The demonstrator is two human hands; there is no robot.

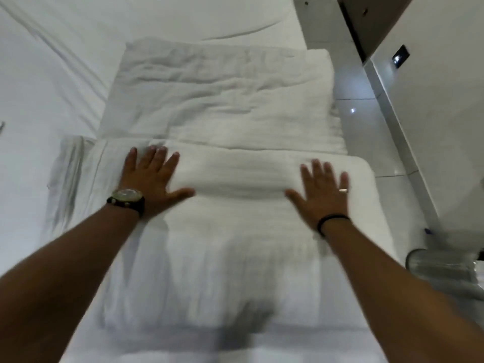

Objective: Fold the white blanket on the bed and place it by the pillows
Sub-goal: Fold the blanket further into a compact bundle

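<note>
The white blanket (pixel 222 106) lies as a long folded strip down the bed (pixel 39 106), along its right edge. Its near part is folded over the far part, and the fold's edge runs across at mid-frame. My left hand (pixel 152 176), with a watch on the wrist, presses flat on the left of that upper layer, fingers spread. My right hand (pixel 322 189), with a ring and a dark wristband, presses flat on the right of it, fingers straight. A white pillow (pixel 209 19) lies beyond the blanket's far end.
A crumpled bit of white cloth (pixel 68 174) sticks out at the blanket's left side. A glossy tiled floor (pixel 361 132) runs along the right of the bed, bounded by a white wall (pixel 445 113) with a dark panel. A shiny cylindrical object (pixel 440 268) sits low right.
</note>
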